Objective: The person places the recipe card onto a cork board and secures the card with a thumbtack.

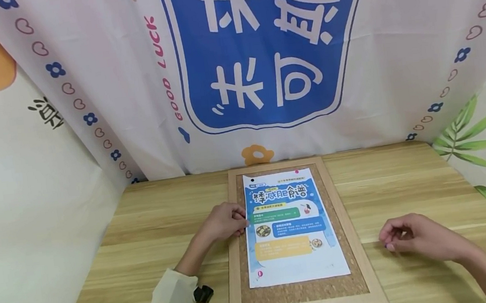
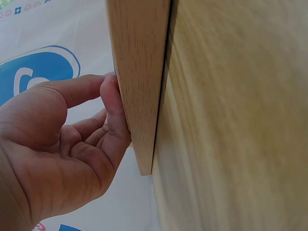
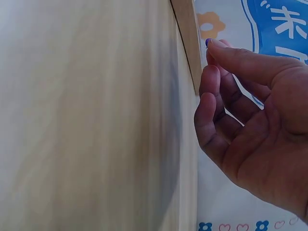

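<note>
A printed poster sheet lies on a wood-framed cork board. A black pin and a pink pin sit at its top corners; a pink pin-like spot shows near the lower left one. My left hand rests with bent fingers over the board's left frame strip, fingertips right at the sheet's left edge. To the right of the board, my right hand pinches a small purple-blue pushpin between thumb and forefinger; only its head shows.
The board lies on a wood-grain table, its far end close to a printed white curtain with a blue panel. More printed cloth hangs at both sides. A small black clip-like piece is by the left sleeve.
</note>
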A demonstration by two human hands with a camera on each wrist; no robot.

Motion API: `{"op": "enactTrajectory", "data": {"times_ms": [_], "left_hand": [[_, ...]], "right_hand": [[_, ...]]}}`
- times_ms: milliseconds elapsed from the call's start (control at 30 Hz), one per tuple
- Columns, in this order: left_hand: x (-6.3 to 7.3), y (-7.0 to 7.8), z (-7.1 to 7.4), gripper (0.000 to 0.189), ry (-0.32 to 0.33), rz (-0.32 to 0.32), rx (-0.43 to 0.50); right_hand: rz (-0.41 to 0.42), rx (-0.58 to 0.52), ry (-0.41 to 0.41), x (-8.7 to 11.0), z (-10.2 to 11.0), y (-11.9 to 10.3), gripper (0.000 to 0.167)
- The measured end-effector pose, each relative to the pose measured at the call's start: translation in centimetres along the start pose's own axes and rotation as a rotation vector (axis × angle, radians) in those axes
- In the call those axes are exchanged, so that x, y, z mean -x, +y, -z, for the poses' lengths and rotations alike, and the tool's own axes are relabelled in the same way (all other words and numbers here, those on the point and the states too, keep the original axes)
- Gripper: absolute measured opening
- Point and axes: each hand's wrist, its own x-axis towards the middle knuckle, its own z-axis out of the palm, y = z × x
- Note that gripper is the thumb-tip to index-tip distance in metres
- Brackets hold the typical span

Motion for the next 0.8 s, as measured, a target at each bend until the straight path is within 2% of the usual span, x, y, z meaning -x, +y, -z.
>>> {"op": "enactTrajectory", "data": {"times_ms": [400, 800], "left_hand": [[0.0, -0.1, 0.0, 0.008, -0.005, -0.002, -0.004], [0.0, 0.0, 0.1, 0.009, -0.007, -0.004, -0.007]], "right_hand": [[0.051, -0.006, -0.038, -2.4, -0.9, -1.7, 0.008], [0.037, -0.015, -0.068, -3.7, -1.9, -2.9, 0.005]]}}
